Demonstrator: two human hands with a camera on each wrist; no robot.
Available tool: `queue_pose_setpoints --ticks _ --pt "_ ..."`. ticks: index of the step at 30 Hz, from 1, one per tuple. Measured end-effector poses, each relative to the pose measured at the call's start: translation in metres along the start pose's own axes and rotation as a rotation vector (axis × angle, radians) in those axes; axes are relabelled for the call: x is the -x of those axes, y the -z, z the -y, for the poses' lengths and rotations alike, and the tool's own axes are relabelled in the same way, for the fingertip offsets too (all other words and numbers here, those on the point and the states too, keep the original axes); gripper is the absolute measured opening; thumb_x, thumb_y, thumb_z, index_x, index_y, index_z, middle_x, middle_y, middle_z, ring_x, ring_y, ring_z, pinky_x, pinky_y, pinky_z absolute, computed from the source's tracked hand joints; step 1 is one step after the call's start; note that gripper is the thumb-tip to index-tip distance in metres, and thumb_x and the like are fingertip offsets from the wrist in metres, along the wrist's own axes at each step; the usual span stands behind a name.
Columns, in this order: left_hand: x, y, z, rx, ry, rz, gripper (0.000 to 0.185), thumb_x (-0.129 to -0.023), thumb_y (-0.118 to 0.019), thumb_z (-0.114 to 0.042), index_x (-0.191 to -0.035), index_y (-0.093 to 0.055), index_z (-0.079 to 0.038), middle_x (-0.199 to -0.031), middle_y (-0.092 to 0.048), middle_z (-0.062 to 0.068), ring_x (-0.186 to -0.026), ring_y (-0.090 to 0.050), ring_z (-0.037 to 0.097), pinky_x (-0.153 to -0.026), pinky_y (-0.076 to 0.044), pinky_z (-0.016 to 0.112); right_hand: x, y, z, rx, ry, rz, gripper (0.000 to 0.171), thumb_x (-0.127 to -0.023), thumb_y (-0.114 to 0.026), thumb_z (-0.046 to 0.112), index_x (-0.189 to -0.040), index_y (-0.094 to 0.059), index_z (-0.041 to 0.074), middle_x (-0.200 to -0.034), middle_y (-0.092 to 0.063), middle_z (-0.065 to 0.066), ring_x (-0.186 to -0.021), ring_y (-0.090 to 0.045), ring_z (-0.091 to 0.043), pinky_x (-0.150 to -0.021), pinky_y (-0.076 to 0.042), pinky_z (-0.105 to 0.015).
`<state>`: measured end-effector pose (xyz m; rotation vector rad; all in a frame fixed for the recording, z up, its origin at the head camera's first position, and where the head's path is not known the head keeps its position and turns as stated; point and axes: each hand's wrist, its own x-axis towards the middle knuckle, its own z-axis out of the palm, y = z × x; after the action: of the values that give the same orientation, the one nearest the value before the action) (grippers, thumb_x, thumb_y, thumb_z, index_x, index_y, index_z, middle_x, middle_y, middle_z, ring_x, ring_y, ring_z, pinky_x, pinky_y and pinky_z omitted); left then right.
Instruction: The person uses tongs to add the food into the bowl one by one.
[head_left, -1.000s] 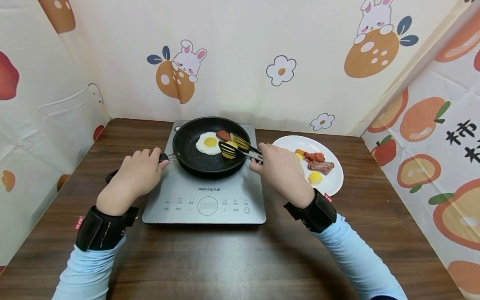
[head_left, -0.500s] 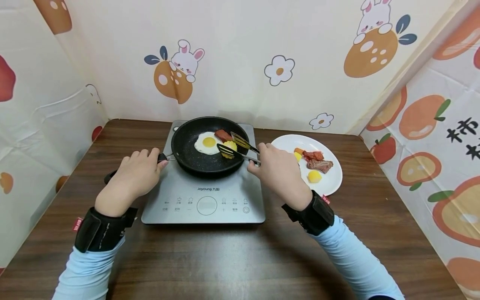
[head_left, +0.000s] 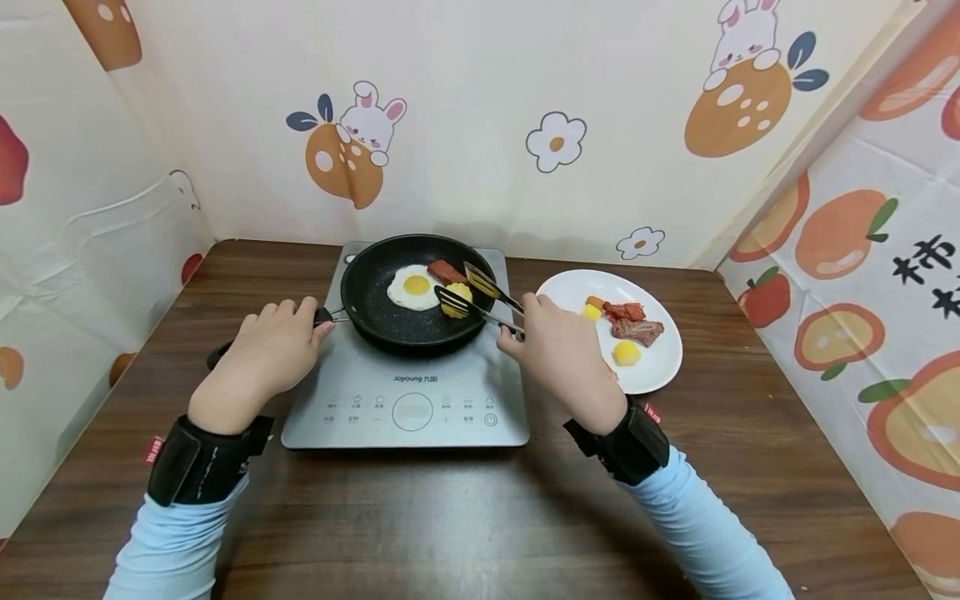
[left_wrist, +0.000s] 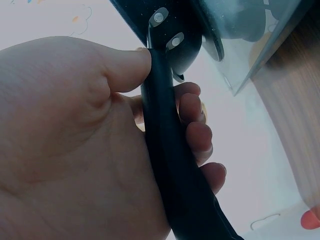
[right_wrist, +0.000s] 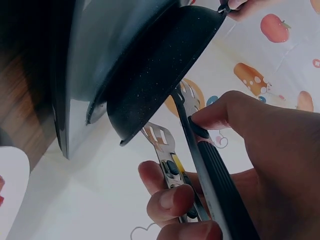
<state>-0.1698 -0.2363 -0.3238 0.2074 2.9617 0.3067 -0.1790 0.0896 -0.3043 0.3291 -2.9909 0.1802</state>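
In the head view, my left hand (head_left: 262,354) grips the black handle of a frying pan (head_left: 397,327); the left wrist view shows fingers and thumb wrapped around that handle (left_wrist: 165,125). My right hand (head_left: 564,348) holds slotted metal tongs (head_left: 491,317), thumb on one arm and fingers on the other. The tongs' ends are spread apart inside the pan, either side of a wavy-edged yellow food piece (head_left: 459,293). Left of it lies a fried egg (head_left: 408,289), and behind it a reddish-brown meat piece (head_left: 446,272). The pan's side hides the food in the right wrist view.
The pan stands on a silver induction cooktop (head_left: 337,417). Right of it, a white plate (head_left: 670,362) bears meat pieces (head_left: 637,331), a round yellow piece (head_left: 627,352) and other small food. All rests on a dark wooden table (head_left: 420,517), with patterned cloth (head_left: 465,167) behind.
The tongs' ends have spread a little wider around the yellow piece. My left hand keeps its grip, and the pan stays in place while the view shifts slightly.
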Motion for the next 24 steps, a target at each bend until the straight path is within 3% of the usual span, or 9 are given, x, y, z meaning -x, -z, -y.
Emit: queue_pose_setpoints --ticks 9,17,24 --pt "-0.0001 -0.0018 0.0014 -0.002 -0.002 0.003 0.054 -0.112 -0.035 -0.032 -0.144 -0.037 0.011 -0.132 -0.05 0.039 -0.12 -0.047 0.053 -0.098 -0.038 0.067 0.0049 -0.0054 -0.0002 -0.049 -0.075 0.014 0.036 -0.091 -0.064 0.041 -0.102 -0.06 0.007 -0.089 -0.064 -0.008 -0.062 -0.058 -0.029 -0.051 -0.046 -0.043" --pt "-0.0014 -0.0007 0.0038 -0.005 0.014 0.028 0.055 -0.112 -0.032 -0.034 -0.145 -0.036 0.011 -0.134 -0.048 0.039 -0.123 -0.045 0.054 -0.1 -0.036 0.069 0.0053 -0.0035 -0.0026 -0.078 -0.038 0.018 0.032 -0.092 -0.064 0.039 -0.094 -0.055 0.009 -0.078 -0.056 -0.004 -0.06 -0.052 -0.022 -0.048 -0.037 -0.034" --pt "-0.0025 0.0012 0.003 -0.005 0.013 0.038 0.055 -0.113 -0.032 -0.034 -0.145 -0.035 0.011 -0.133 -0.048 0.039 -0.123 -0.045 0.056 -0.1 -0.035 0.069 0.0052 -0.0004 -0.0051 -0.085 -0.053 0.043 0.033 -0.093 -0.064 0.041 -0.097 -0.057 0.009 -0.081 -0.058 -0.005 -0.065 -0.054 -0.023 -0.051 -0.039 -0.035"
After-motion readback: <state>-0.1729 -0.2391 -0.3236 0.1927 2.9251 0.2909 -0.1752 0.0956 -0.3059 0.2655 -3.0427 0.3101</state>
